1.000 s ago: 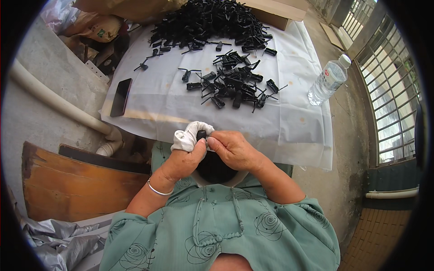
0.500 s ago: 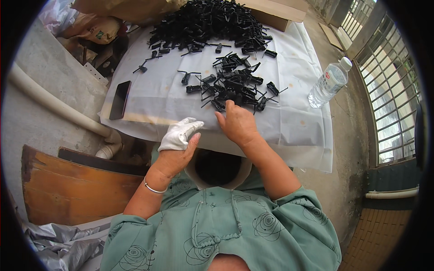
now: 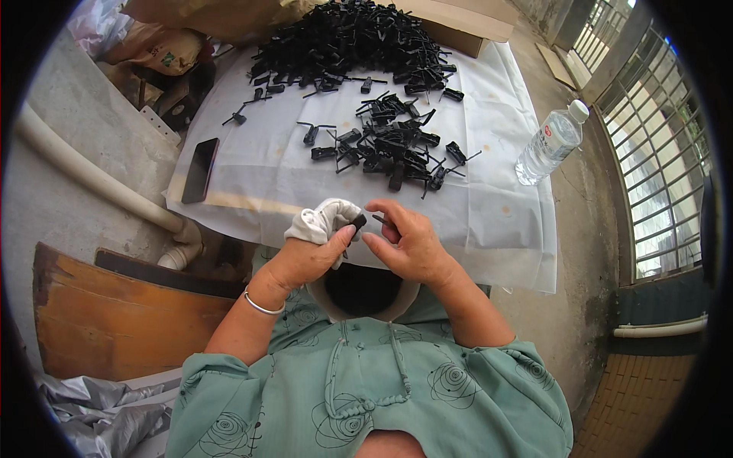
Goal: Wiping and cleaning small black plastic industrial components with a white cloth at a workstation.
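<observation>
My left hand [image 3: 309,248], with white cloth wrapped over its fingers, pinches a small black plastic part [image 3: 356,223] at the table's near edge. My right hand [image 3: 405,243] is right beside it, its fingertips on a thin black pin [image 3: 382,222] touching that part. Both hands hover above a white bucket [image 3: 365,294] in my lap that holds dark pieces. On the white-covered table [image 3: 259,179] lies a loose cluster of black parts [image 3: 389,149], and a big heap of the same parts [image 3: 351,42] sits at the far end.
A black phone [image 3: 200,169] lies at the table's left edge. A clear water bottle [image 3: 550,143] stands on the right. A white pipe [image 3: 99,183] and a wooden board [image 3: 114,317] are on my left; a cardboard box [image 3: 458,19] lies beyond the heap; metal railings [image 3: 657,130] are on the right.
My right hand reached out to the loose cluster on the table, then came back to my left hand with a part. Both hands now meet above the bucket again.
</observation>
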The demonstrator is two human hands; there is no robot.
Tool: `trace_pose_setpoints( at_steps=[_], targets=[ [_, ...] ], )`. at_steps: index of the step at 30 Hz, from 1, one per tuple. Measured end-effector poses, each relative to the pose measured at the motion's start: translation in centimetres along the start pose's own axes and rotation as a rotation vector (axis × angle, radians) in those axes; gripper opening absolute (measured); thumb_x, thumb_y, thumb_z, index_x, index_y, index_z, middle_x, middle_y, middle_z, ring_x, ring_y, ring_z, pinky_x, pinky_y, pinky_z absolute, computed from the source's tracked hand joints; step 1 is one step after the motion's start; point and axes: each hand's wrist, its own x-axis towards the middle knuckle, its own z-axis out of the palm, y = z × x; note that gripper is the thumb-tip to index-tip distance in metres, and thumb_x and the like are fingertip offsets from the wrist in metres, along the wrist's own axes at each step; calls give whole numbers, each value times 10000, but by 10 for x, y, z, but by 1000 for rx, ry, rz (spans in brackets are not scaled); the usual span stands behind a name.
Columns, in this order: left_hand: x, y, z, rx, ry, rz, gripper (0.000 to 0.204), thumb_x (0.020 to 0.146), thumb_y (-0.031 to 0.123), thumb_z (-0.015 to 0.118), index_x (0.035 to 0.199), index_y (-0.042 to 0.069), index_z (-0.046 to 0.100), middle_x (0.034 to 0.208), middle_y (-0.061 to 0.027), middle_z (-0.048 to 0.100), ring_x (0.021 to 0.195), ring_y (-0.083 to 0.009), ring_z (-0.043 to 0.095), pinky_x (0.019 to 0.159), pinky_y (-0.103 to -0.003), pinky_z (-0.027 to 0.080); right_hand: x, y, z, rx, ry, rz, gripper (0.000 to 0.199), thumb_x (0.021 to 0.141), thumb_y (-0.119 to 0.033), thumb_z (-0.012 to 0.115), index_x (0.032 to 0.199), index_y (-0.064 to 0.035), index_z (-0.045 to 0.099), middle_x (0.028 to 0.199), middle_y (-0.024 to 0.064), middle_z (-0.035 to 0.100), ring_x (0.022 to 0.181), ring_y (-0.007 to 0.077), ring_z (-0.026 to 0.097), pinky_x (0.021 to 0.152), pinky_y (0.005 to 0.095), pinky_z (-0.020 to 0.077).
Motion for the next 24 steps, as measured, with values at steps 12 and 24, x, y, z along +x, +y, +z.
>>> trace_pose_setpoints(
  at_steps=[12,24],
  targets=[
    [-15,18,22,-360,184,14,218,843,20,542,1058,3,511,870,-35,557,633,-57,508,528,-200,453,-2,3,15,174,150,-4,178,875,-148,562,780,-1,531,611,64,493,523,124,402,506,271,385],
    [-14,-4,30,342,440,316,279,750,37,588,1020,-28,558,959,-166,595,879,-279,597,779,-313,478,-7,17,45,390,82,190,229,906,-160,487,755,8,523,611,71,487,565,127,392,527,286,386]
  ],
)
